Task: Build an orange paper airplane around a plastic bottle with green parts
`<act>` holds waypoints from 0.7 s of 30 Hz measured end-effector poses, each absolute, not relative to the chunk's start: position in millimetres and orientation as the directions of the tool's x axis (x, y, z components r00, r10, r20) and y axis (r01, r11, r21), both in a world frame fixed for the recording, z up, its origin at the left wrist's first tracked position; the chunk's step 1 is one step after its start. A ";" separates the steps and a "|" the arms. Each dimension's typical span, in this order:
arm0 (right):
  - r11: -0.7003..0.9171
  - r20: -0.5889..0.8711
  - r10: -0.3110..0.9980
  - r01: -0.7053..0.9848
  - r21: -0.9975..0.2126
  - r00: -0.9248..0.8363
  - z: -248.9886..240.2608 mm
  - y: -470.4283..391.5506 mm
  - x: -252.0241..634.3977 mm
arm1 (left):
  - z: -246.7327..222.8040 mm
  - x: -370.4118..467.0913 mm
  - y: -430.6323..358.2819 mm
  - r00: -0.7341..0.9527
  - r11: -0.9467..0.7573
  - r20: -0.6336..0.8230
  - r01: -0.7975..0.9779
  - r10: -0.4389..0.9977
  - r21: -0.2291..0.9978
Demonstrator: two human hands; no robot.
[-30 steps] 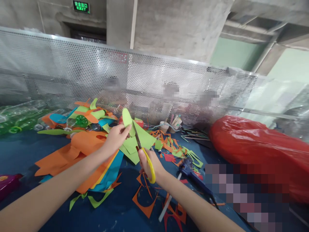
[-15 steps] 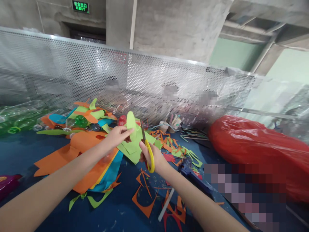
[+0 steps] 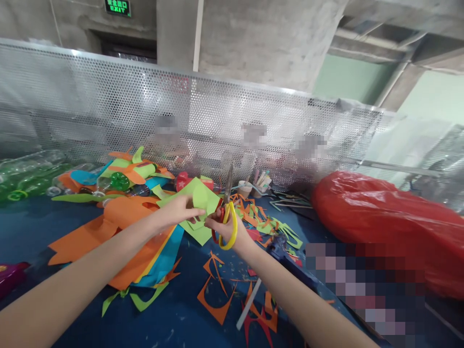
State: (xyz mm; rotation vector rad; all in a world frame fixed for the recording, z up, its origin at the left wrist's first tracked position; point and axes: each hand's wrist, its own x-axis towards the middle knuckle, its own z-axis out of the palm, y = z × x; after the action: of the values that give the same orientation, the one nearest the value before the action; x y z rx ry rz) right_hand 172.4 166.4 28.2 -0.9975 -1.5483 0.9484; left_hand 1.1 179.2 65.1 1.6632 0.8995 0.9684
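Observation:
My left hand pinches a small light-green paper piece with a rounded edge. Just to its right, my right hand is closed around scissors with yellow and red handles, their blades pointing up and away. The blades stand apart from the green piece. Behind and below both hands lie light-green paper sheets. Left of them is a pile of orange paper with blue sheets under it.
Orange and green scraps litter the blue table. A blue glue gun lies at right, by a large red plastic bag. Cups of markers and plastic bottles stand or lie at the back, before a perforated metal panel.
The green piece has been lowered and turned in my left hand. The scissors have tilted more upright and moved slightly right, and my right hand's grip on the handles has shifted.

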 end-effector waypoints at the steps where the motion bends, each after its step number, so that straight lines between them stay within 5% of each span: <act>1: 0.342 0.325 0.935 0.121 -0.932 -0.141 27.3 167.8 173.7 | 66.2 0.7 178.7 0.399 -0.238 0.175 0.115 0.900 0.964; 9: 0.334 0.317 0.938 0.123 -0.934 -0.140 26.7 172.5 186.3 | 78.2 -2.5 175.6 0.308 -0.144 0.121 0.051 0.944 0.988; 21: 0.402 0.408 0.912 0.095 -0.910 0.045 43.2 169.9 186.6 | 77.0 -6.3 169.8 0.441 -0.116 -0.005 0.248 0.897 0.962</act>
State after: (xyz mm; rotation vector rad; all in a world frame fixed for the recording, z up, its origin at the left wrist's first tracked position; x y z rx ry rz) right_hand 186.6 169.9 43.2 -0.9828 -1.3911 0.8104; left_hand -6.3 169.8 77.0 1.6278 1.0178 0.7614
